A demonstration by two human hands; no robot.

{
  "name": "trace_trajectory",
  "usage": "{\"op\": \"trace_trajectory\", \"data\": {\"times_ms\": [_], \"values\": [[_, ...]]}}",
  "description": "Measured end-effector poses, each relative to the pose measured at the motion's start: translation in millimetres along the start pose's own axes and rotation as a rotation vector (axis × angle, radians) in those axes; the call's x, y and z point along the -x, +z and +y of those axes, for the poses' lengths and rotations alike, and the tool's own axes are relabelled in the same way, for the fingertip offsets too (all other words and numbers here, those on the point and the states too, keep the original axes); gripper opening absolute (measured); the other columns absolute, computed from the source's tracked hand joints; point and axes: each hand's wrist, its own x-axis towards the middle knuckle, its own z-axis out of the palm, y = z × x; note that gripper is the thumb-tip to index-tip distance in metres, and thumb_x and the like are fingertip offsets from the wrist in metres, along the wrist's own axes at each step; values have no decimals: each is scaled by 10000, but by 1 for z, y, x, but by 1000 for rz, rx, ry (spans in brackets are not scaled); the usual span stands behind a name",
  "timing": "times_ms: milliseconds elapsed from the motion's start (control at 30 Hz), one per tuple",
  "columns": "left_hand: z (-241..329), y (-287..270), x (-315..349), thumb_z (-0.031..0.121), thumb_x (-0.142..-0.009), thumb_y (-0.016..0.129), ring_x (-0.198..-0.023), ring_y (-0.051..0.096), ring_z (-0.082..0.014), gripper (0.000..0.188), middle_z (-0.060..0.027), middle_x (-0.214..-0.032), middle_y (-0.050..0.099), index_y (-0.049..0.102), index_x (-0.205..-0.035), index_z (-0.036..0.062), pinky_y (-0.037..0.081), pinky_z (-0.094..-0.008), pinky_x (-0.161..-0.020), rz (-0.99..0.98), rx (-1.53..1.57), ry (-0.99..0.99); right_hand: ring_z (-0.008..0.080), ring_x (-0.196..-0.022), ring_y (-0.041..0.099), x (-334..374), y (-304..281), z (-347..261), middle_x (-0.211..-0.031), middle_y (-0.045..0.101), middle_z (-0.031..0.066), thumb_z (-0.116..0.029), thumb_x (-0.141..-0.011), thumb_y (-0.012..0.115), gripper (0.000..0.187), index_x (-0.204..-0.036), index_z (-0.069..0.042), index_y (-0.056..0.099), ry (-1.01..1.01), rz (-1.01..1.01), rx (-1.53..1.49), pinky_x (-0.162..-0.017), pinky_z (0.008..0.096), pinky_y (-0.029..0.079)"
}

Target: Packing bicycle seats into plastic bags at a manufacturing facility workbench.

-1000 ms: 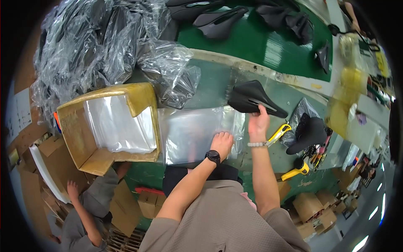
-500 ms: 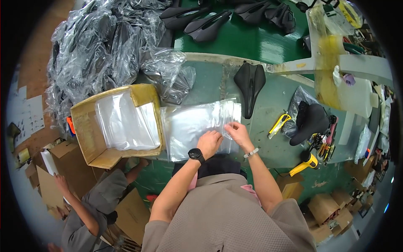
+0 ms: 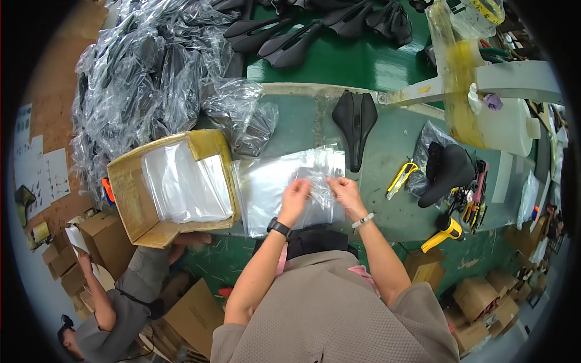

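Observation:
A stack of clear plastic bags [image 3: 260, 187] lies flat on the workbench in front of me. Over its right part my left hand [image 3: 295, 198] and my right hand [image 3: 347, 196] face each other, each pinching the crinkled edge of a clear plastic bag [image 3: 321, 192]. The fingertips of the left hand are slightly blurred. Just beyond my right hand, a black bicycle saddle [image 3: 355, 130] rests on the bench with its narrow nose toward me. Left of the bags stands an open cardboard box [image 3: 130, 206] holding more clear bags [image 3: 187, 184].
Wrapped saddles [image 3: 151, 78] are heaped at the far left, bare saddles [image 3: 290, 45] across the back. To the right lie a yellow utility knife [image 3: 402, 179], another black saddle [image 3: 449, 172], hand tools and a yellow heat gun [image 3: 445, 232]. Another person [image 3: 127, 302] works at the lower left.
My left hand has lifted and moved a little left, away from the right hand, with the plastic bag's edge crinkling between them. The other person at the lower left has shifted.

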Motion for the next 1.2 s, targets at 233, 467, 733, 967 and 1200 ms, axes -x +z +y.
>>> {"op": "trace_trajectory", "data": {"times_ms": [233, 467, 733, 967, 1200], "values": [[-3, -13, -3, 96, -911, 514, -708, 515, -77, 246, -5, -817, 581, 580, -1133, 13, 429, -210, -657, 235, 272, -8, 95, -781, 568, -22, -49, -17, -857, 630, 31, -262, -829, 734, 343, -987, 20, 621, -335, 221, 159, -680, 250, 464], [-23, 5, -23, 205, -925, 532, -738, 544, -147, 244, -61, -801, 588, 625, -1014, -2, 451, -290, -697, 305, -18, 76, 135, -788, 617, -68, -53, -46, -837, 665, 53, -272, -883, 658, 312, -1053, -15, 605, 13, 27, -131, -720, 245, 466], [-10, 15, -34, 203, -945, 505, -677, 504, -103, 226, -12, -742, 569, 613, -960, 5, 418, -260, -623, 136, 35, -53, 292, -707, 642, 80, -43, -65, -850, 655, 171, -198, -877, 649, 385, -1189, 1, 539, -537, 125, 657, -643, 348, 494], [-29, 12, -23, 193, -972, 450, -630, 534, -189, 239, -57, -710, 575, 598, -908, 18, 433, -336, -584, 533, 232, 61, 405, -706, 613, 92, -33, -14, -829, 633, 200, -164, -835, 635, 570, -1339, -34, 403, -452, 56, 1241, -592, 482, 481], [93, 59, 63, 92, -764, 567, -785, 575, -324, 179, -125, -830, 591, 605, -931, 40, 464, -409, -699, -157, -676, 910, 247, -652, 644, 65, -55, 4, -797, 657, 141, -152, -801, 631, 214, -965, -17, 602, -662, -298, 711, -539, 384, 482]]}}
